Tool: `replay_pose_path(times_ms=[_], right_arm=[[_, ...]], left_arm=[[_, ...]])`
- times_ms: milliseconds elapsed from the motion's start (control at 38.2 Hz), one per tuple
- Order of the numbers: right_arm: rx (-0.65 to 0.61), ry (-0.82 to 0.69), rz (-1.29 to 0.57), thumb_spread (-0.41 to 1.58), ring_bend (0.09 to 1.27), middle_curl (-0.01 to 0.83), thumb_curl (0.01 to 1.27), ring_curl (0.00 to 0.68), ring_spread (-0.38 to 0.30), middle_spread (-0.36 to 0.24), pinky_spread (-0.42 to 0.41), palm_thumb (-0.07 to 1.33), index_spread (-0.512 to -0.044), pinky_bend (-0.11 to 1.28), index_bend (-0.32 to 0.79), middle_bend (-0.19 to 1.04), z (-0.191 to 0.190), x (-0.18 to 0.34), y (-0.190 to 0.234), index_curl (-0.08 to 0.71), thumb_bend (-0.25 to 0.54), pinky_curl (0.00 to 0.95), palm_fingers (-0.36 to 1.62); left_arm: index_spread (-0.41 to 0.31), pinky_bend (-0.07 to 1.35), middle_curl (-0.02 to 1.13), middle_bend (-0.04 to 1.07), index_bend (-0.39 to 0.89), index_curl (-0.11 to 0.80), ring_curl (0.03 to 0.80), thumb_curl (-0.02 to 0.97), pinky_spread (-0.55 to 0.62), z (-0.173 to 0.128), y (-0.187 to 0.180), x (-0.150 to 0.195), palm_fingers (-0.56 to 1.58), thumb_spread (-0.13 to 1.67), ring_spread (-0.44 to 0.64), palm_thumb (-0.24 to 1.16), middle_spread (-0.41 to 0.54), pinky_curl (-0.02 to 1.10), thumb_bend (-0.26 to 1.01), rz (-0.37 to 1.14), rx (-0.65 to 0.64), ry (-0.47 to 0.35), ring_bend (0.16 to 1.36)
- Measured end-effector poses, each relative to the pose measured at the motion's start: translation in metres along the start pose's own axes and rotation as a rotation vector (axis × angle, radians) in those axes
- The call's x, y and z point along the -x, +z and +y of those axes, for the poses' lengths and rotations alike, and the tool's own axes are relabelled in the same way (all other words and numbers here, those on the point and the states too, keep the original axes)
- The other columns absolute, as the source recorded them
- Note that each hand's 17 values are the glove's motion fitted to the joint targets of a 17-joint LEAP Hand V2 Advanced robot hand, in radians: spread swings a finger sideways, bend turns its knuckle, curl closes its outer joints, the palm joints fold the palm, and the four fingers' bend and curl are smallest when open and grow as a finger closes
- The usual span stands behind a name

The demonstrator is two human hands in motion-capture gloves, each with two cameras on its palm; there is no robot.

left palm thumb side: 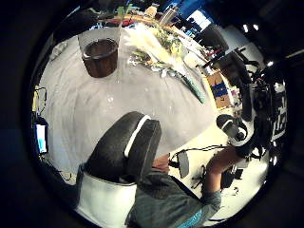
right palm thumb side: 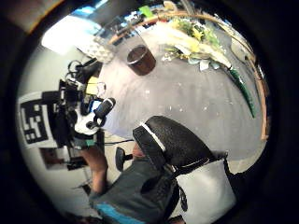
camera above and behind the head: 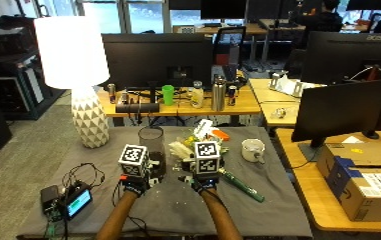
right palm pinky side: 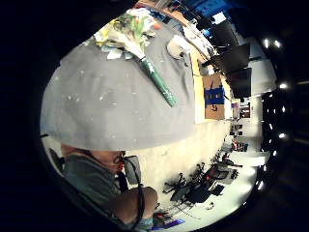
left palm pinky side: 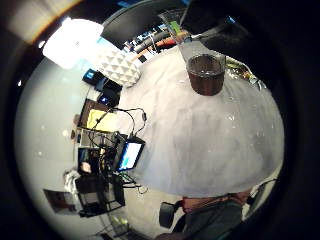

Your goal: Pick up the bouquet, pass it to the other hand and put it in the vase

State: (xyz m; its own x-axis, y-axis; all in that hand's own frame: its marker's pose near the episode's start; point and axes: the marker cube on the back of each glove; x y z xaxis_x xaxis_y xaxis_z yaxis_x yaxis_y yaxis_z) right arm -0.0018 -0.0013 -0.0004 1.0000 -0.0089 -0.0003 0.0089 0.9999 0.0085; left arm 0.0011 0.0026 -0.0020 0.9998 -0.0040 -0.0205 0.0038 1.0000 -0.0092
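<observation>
The vase [camera above and behind the head: 151,144], clear glass with a dark lower part, stands upright on the grey cloth [camera above and behind the head: 177,210] near the table's middle. The bouquet [camera above and behind the head: 200,142] lies on the cloth just right of it, pale flowers toward the vase, its green wrapped stem [camera above and behind the head: 242,186] pointing to the front right. My left hand [camera above and behind the head: 135,189] hovers in front of the vase and holds nothing. My right hand [camera above and behind the head: 205,186] hovers over the cloth just left of the stem, also with nothing in it. The vase [left palm thumb side: 99,57] and bouquet [right palm pinky side: 128,31] both show well away from the palms.
A white mug [camera above and behind the head: 252,149] stands right of the bouquet. A white lamp [camera above and behind the head: 87,120] is at the back left corner. A small screen device [camera above and behind the head: 77,200] with cables lies at the front left. Cardboard boxes [camera above and behind the head: 363,185] sit on the desk to the right.
</observation>
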Motion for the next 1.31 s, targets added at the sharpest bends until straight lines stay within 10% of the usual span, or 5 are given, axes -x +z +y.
replay_pose_path(times_ms=[340, 863, 1308], right_arm=[[0.019, -0.019, -0.034, 0.9, 0.22, 0.145, 0.13, 0.102, 0.177, 0.022, 0.297, 0.34, -0.365, 0.49, 0.15, 0.2, -0.005, 0.009, 0.004, 0.149, 0.113, 0.222, 0.16], [0.018, -0.022, -0.013, 1.07, 0.25, 0.247, 0.21, 0.169, 0.212, 0.044, 0.334, 0.4, -0.391, 0.52, 0.14, 0.2, -0.002, -0.007, 0.007, 0.21, 0.012, 0.294, 0.1], [-0.012, 0.18, -0.002, 1.09, 0.3, 0.294, 0.25, 0.214, 0.226, 0.068, 0.338, 0.48, -0.391, 0.57, 0.11, 0.2, -0.026, -0.151, 0.066, 0.204, -0.013, 0.336, 0.03]], left_arm=[[-0.128, 0.19, 0.22, 0.23, 0.18, 0.204, 0.209, 0.122, 0.38, 0.0, 0.004, 0.009, 0.54, 0.82, 0.17, 0.09, -0.037, 0.16, -0.02, 0.046, 0.017, -0.021, 0.47], [-0.13, 0.19, 0.31, 0.2, 0.15, 0.281, 0.25, 0.209, 0.43, 0.011, -0.007, 0.011, 0.5, 0.95, 0.2, 0.07, -0.041, 0.24, -0.03, 0.081, 0.014, -0.017, 0.47], [-0.124, 0.19, 0.35, 0.19, 0.14, 0.296, 0.275, 0.246, 0.44, 0.039, -0.008, 0.015, 0.47, 0.96, 0.21, 0.06, -0.03, 0.28, -0.03, 0.225, -0.083, -0.072, 0.5]])
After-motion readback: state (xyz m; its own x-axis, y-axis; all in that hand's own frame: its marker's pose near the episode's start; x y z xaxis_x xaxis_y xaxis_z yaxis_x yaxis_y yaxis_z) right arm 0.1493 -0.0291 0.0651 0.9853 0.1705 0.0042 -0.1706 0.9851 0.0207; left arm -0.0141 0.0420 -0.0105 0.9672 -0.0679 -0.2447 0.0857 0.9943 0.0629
